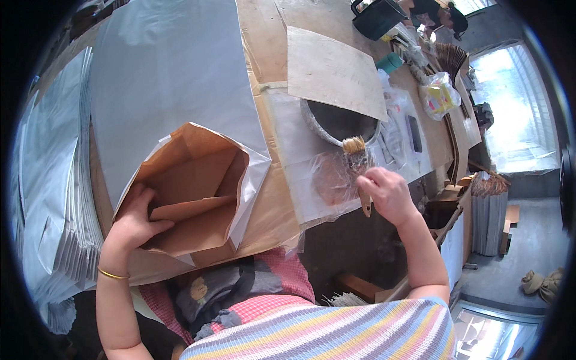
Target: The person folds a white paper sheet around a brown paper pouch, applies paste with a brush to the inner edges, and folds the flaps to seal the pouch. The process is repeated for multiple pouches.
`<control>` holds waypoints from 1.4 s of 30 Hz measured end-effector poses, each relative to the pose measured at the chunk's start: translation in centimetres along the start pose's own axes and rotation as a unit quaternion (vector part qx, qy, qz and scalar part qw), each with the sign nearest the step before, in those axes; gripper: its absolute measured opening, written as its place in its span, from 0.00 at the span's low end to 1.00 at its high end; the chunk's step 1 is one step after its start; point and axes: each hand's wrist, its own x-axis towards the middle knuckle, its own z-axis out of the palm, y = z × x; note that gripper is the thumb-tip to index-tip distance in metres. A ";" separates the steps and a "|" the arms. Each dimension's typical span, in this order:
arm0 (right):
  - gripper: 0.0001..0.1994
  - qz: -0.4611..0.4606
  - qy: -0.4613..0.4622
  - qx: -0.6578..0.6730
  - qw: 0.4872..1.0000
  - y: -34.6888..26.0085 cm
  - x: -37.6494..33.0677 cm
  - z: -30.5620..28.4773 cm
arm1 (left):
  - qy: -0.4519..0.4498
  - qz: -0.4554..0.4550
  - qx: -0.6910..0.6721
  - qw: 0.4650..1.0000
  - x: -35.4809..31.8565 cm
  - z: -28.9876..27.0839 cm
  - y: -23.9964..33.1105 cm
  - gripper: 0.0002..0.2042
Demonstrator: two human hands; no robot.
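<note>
**Lead:** Surface and room?

**Inspector:** Work table (267, 36), with brown paper and clear film at its near part. A stack of pale sheets (66, 180) stands at the far left of the frame; a bright window (510, 108) is at the upper right, above a grey floor (531, 222).

**Lead:** Location and heading of the brush and the bag?

**Inspector:** The brush (359, 167) is right of centre, bristles up; its long axis runs near upright in the frame, the top leaning slightly left. The bag (198, 165), left of centre, gapes toward the lower edge. I cannot tell whether the large pale sheet (174, 66) above belongs to it.

**Lead:** Grip?

**Inspector:** The right hand (385, 191) is closed round the brush handle. The left hand (135, 222) is inside the bag's mouth, thumb apart from the fingers; whether it pinches the paper I cannot tell.

**Lead:** Containers?

**Inspector:** The bag shows brown lining, an inner fold and the left fingers. A dark basin (308, 122), partly covered by a board (336, 69), sits just above the brush; its contents cannot be made out. A black pot (378, 19) stands at the upper right, inside not visible.
</note>
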 end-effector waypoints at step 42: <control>0.11 -0.117 0.169 0.590 0.781 -11.2 14.8 -1.2 | -0.030 0.067 0.141 0.987 -2.8 0.2 0.8 0.13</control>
